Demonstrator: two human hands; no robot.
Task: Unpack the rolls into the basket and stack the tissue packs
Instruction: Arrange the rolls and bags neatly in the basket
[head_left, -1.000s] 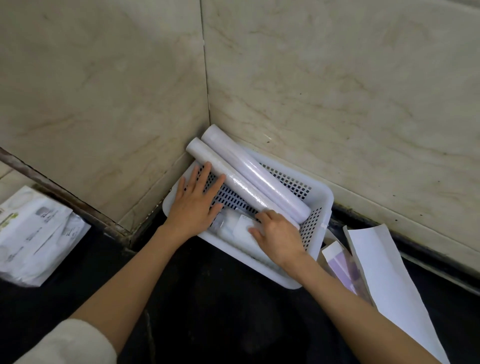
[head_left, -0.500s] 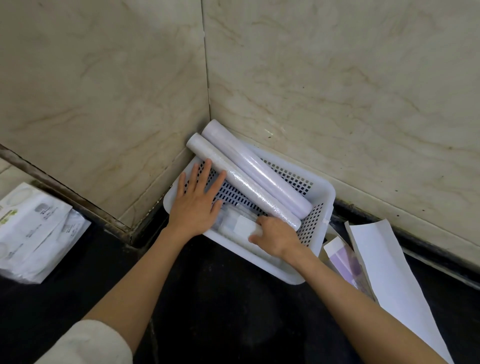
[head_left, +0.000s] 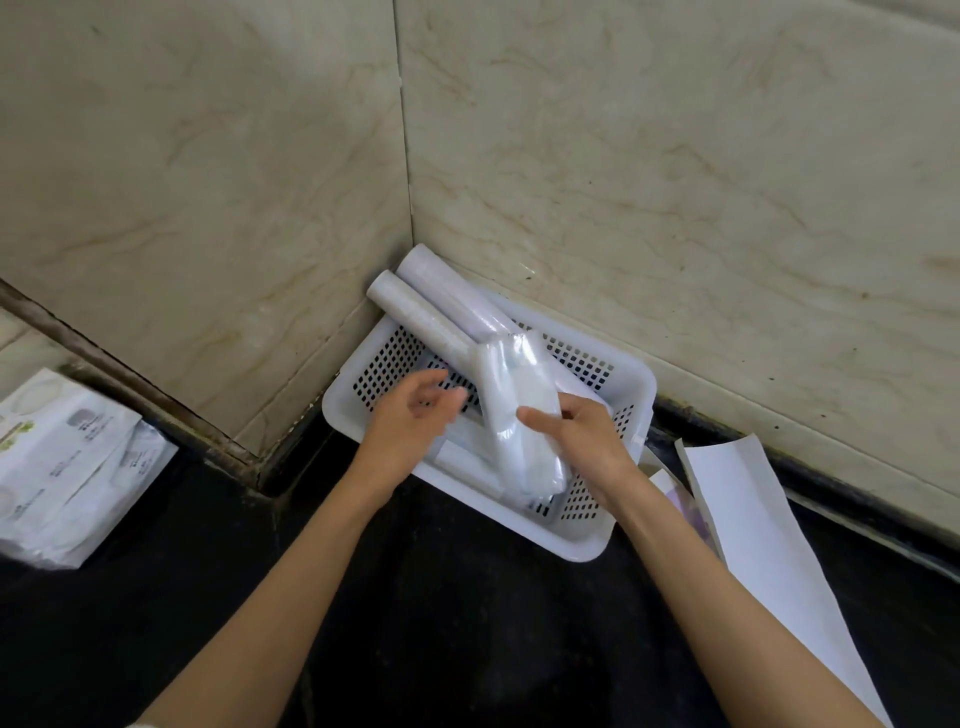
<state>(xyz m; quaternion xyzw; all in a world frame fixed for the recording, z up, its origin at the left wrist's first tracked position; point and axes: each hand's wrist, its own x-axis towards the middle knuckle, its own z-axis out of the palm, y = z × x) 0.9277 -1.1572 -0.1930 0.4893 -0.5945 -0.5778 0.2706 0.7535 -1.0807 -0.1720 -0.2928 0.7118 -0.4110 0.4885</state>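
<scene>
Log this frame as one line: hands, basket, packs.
right hand: grips clear plastic-wrapped roll pack | left hand: open beside it | white perforated plastic basket: two long pale rolls | white tissue packs: far left

- The left hand (head_left: 415, 415) is motion-blurred at its fingertips; its grip cannot be told.
- The plastic-wrapped pack (head_left: 519, 415) held by the right hand (head_left: 582, 436) hides the near ends of both rolls (head_left: 431, 317) and part of the basket (head_left: 628, 374).
- The tissue packs (head_left: 67, 467) are cut off by the left edge, their print unreadable.
- The white paper sheet (head_left: 769, 545) runs past the bottom edge.
</scene>
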